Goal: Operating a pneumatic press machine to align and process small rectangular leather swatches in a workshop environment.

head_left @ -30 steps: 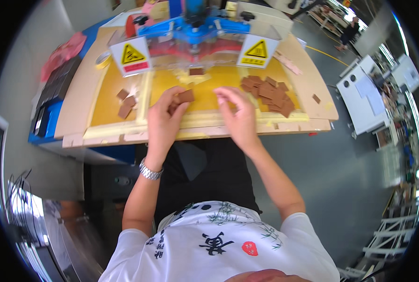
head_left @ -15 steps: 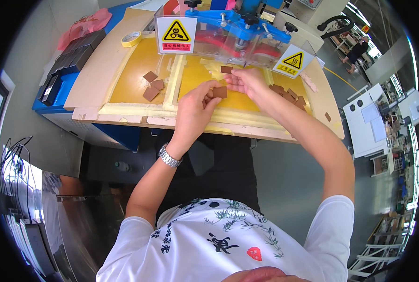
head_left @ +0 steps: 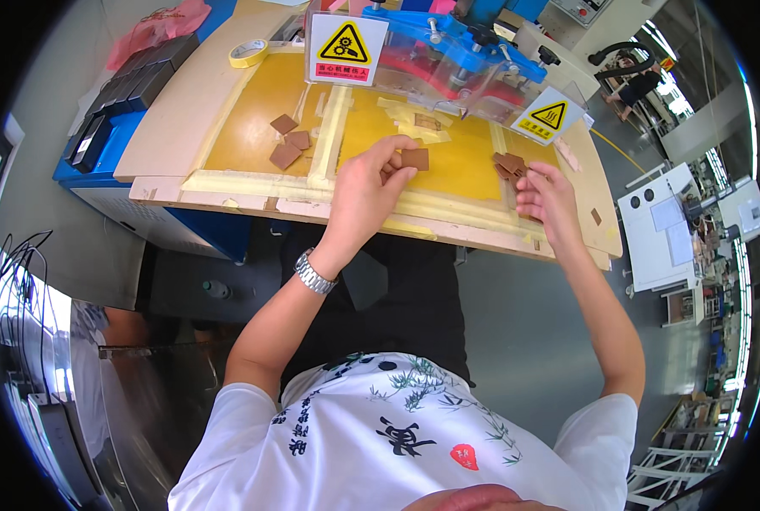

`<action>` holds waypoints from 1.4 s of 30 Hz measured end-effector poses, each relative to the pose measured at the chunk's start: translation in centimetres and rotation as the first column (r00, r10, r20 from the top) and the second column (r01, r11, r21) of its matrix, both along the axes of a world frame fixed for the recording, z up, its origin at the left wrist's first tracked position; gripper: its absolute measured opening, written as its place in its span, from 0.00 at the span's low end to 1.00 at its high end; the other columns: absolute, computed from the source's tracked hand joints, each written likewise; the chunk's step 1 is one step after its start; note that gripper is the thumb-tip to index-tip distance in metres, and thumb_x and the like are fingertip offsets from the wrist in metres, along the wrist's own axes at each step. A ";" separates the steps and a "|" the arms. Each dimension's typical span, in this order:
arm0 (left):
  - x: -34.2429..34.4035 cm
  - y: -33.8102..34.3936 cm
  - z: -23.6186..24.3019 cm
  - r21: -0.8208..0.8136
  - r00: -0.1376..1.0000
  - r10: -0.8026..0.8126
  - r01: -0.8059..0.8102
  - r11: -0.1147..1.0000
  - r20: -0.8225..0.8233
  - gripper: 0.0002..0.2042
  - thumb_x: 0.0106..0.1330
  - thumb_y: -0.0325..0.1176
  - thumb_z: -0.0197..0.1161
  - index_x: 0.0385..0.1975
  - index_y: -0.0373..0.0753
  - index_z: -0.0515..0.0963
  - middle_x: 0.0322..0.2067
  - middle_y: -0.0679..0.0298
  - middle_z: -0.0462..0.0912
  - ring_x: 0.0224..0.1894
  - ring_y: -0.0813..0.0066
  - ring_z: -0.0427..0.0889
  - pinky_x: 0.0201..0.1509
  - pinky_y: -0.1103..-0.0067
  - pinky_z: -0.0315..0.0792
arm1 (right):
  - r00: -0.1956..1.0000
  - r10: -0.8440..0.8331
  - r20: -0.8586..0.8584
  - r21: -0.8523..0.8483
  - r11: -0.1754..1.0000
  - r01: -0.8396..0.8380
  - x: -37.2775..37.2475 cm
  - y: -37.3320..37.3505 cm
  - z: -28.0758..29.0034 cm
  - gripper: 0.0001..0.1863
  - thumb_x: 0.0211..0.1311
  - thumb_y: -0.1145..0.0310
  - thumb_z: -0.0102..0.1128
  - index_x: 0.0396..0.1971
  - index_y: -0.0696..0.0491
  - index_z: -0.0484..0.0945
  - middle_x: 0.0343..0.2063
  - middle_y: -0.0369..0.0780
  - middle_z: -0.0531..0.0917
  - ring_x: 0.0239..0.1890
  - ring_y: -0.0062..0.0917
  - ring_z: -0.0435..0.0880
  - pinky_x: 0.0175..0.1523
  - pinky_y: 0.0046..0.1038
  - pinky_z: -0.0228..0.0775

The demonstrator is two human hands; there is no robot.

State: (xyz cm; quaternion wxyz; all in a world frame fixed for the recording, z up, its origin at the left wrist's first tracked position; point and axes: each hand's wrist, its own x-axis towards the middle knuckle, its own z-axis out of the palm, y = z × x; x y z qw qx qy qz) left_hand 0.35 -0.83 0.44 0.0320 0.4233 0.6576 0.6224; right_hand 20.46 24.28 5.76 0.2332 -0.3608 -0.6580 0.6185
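Note:
Between the thumb and fingers of my left hand [head_left: 371,183] is a thin brown square piece [head_left: 415,159], held above the yellow work surface. My right hand [head_left: 550,200] is over the right side of the board, its fingers loosely curled and apart. Its fingertips are at a small heap of brown square pieces [head_left: 507,164], part of which the hand hides. At the middle of the yellow surface is a taped patch with a small rectangular outline [head_left: 427,122]. More brown squares [head_left: 286,154] lie on the left panel.
A blue press [head_left: 473,47] with clear guards and warning signs [head_left: 346,51] stands behind the patch. A tape roll [head_left: 249,54] rests at the back left, near black boxes [head_left: 133,89]. One loose brown piece [head_left: 596,216] lies at the board's right edge.
My right hand has moved right from the taped patch to the heap. The brown piece at its fingertips no longer shows at the patch. My left hand still holds its square.

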 end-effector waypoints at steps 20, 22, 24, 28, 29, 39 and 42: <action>-3.3 1.8 2.7 -0.143 0.940 -0.229 0.270 0.952 0.252 0.13 0.76 0.27 0.66 0.56 0.29 0.83 0.32 0.62 0.90 0.33 0.83 0.85 0.40 0.80 0.78 | 0.896 0.422 -0.139 0.540 0.791 -0.289 -6.5 -9.5 -3.4 0.18 0.72 0.76 0.67 0.59 0.59 0.86 0.54 0.44 0.89 0.53 0.27 0.88 0.60 0.30 0.81; -3.4 2.0 2.8 -0.148 0.945 -0.231 0.268 0.952 0.230 0.13 0.76 0.26 0.66 0.57 0.30 0.83 0.32 0.61 0.91 0.32 0.80 0.85 0.39 0.79 0.78 | 0.909 0.391 -0.146 0.564 0.788 -0.249 -6.7 -9.4 -3.2 0.17 0.71 0.77 0.67 0.58 0.59 0.87 0.53 0.45 0.89 0.52 0.28 0.88 0.60 0.31 0.81; -4.2 2.5 2.9 -0.201 0.977 -0.195 0.209 0.957 0.087 0.13 0.75 0.27 0.67 0.57 0.31 0.83 0.36 0.60 0.91 0.36 0.74 0.87 0.42 0.76 0.80 | 0.928 0.351 -0.122 0.622 0.756 -0.204 -7.3 -8.2 -3.1 0.17 0.70 0.76 0.68 0.57 0.59 0.88 0.51 0.45 0.90 0.52 0.28 0.88 0.60 0.31 0.80; -5.5 2.3 2.0 -0.253 0.835 -0.021 -0.142 0.957 -0.549 0.15 0.71 0.26 0.69 0.56 0.33 0.83 0.47 0.52 0.90 0.49 0.50 0.88 0.56 0.63 0.81 | 0.975 0.224 0.002 0.645 0.745 -0.173 -10.0 -4.7 -3.7 0.17 0.67 0.72 0.70 0.55 0.58 0.90 0.44 0.46 0.92 0.48 0.29 0.89 0.57 0.31 0.80; -5.9 2.2 1.6 -0.253 0.836 -0.021 -0.141 0.957 -0.549 0.15 0.71 0.26 0.69 0.56 0.33 0.83 0.47 0.52 0.90 0.49 0.50 0.88 0.56 0.63 0.81 | 0.975 0.223 0.003 0.645 0.744 -0.173 -10.8 -3.6 -4.3 0.17 0.67 0.72 0.70 0.55 0.58 0.90 0.44 0.46 0.92 0.48 0.29 0.89 0.57 0.31 0.80; -7.9 3.7 0.3 -0.286 0.568 -0.142 -0.173 0.942 -0.811 0.18 0.67 0.21 0.64 0.58 0.32 0.81 0.58 0.49 0.83 0.65 0.46 0.78 0.70 0.60 0.74 | 0.979 0.199 0.043 0.730 0.663 -0.167 -14.7 -2.6 -6.7 0.20 0.61 0.68 0.72 0.53 0.58 0.90 0.45 0.49 0.92 0.49 0.40 0.90 0.58 0.39 0.81; -8.1 5.2 -0.1 -0.256 0.516 -0.128 -0.185 0.949 -0.847 0.19 0.67 0.22 0.62 0.59 0.32 0.81 0.57 0.50 0.84 0.65 0.48 0.79 0.69 0.62 0.75 | 0.976 0.213 0.041 0.764 0.623 -0.168 -14.6 -2.4 -6.8 0.20 0.61 0.69 0.72 0.53 0.58 0.90 0.48 0.49 0.91 0.51 0.41 0.89 0.61 0.40 0.80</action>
